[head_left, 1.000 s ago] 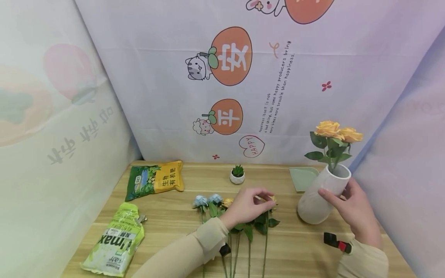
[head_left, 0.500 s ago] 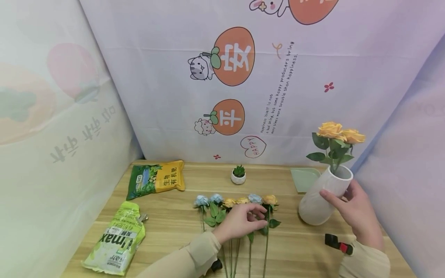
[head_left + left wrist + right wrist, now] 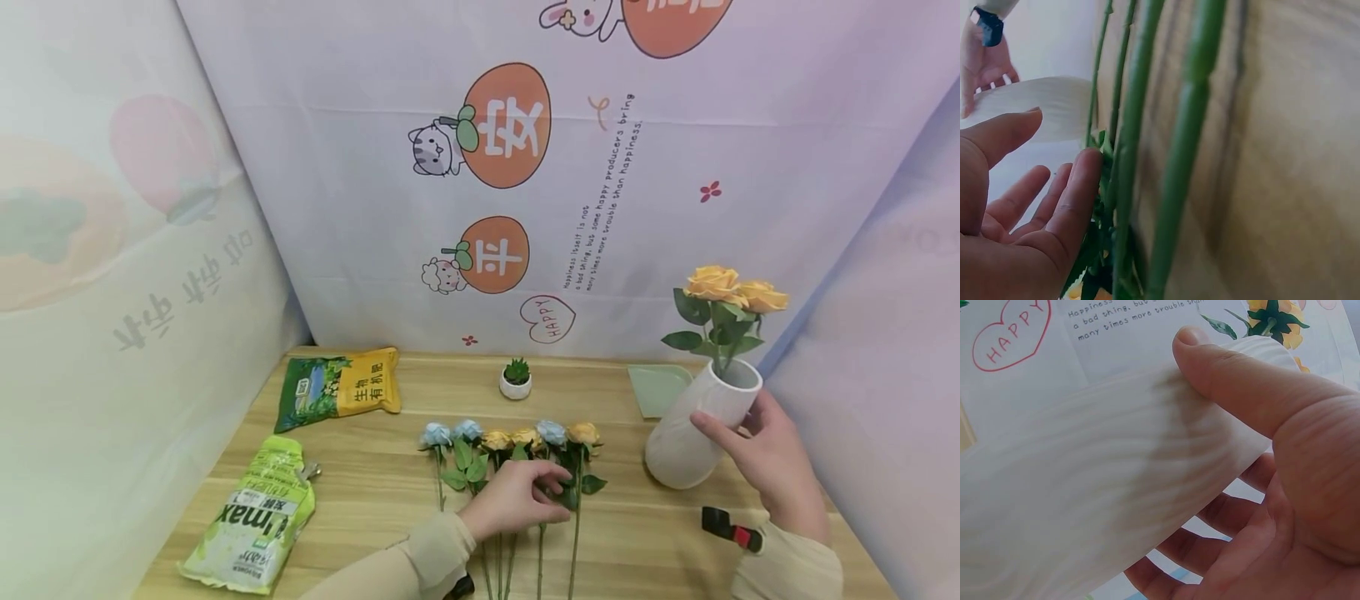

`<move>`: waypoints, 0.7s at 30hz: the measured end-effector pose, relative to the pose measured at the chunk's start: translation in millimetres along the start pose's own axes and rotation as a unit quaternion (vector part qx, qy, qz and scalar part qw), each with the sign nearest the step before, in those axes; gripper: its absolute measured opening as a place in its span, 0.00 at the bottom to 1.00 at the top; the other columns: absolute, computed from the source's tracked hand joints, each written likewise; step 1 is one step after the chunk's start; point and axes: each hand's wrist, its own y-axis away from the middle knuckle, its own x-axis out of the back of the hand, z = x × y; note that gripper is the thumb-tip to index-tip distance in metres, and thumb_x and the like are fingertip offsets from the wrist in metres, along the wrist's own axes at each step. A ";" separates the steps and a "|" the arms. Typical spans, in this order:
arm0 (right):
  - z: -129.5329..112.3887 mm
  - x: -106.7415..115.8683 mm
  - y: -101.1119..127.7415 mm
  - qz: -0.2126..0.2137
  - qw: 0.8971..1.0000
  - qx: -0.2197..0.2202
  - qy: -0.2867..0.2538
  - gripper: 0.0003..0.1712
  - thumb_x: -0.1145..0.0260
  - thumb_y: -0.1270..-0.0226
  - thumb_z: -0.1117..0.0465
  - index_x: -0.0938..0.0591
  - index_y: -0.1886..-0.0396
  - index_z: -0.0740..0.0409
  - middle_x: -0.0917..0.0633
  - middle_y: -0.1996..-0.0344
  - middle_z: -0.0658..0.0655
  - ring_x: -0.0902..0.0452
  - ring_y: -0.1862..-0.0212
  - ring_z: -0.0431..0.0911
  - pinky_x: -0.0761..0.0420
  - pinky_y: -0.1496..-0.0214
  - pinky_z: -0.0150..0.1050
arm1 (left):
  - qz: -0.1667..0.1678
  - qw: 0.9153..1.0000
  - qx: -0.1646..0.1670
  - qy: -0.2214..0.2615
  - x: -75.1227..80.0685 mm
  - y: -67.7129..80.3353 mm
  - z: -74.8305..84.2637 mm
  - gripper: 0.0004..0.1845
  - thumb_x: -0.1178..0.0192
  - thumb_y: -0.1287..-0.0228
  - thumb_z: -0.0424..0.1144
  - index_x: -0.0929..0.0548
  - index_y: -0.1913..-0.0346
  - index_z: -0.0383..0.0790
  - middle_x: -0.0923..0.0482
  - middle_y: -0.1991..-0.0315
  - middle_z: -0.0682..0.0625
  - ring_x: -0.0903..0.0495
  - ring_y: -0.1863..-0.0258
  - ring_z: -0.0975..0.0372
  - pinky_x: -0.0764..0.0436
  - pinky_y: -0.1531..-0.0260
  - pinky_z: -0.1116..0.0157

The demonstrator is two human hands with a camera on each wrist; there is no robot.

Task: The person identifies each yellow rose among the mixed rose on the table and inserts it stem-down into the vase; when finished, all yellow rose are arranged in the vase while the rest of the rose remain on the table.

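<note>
The left hand [image 3: 513, 498] is resting with loosely bent fingers on the leaves of the roses [image 3: 510, 450] lying mid-worktop, not yet pinching any. They look light and springy, best taken by the stem; stems are running toward the near edge, blooms pointing to the far edge. The right hand [image 3: 765, 458] is gripping the tilted white vase [image 3: 693, 433] near the right edge.

We see the vase [image 3: 693, 429] on the table [image 3: 375, 467] at far right, two roses [image 3: 731, 287] in it, our right hand [image 3: 765, 454] around its right side, a tray [image 3: 652, 385] just behind it. Left of the vase lies a row of loose flowers [image 3: 510, 437], our left hand [image 3: 517, 496] on their stems, a small potted plant [image 3: 515, 379] behind them. Two bags sit at left, one [image 3: 337, 387] behind the other [image 3: 251, 525].
</note>
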 end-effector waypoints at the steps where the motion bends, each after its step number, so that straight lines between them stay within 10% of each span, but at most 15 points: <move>1: 0.4 0.1 0.2 0.000 1.000 -0.001 0.001 0.54 0.28 0.23 0.46 0.46 0.13 0.61 0.36 0.20 0.73 0.35 0.25 0.71 0.21 0.33 0.63 | -0.002 1.000 0.001 -0.008 -1.6 -0.8 -1.3 0.26 0.22 0.34 0.39 0.14 0.35 0.42 0.11 0.53 0.54 0.14 0.64 0.73 0.14 0.60 0.73; 21: 1.4 -0.6 -1.1 -0.002 1.000 -0.002 -0.021 0.55 0.27 0.23 0.46 0.48 0.12 0.61 0.39 0.19 0.74 0.38 0.23 0.73 0.31 0.31 0.77 | 0.015 0.995 0.057 -0.086 -26.1 -17.9 0.8 0.25 0.18 0.40 0.45 0.10 0.42 0.41 0.17 0.70 0.65 0.19 0.71 0.74 0.16 0.60 0.72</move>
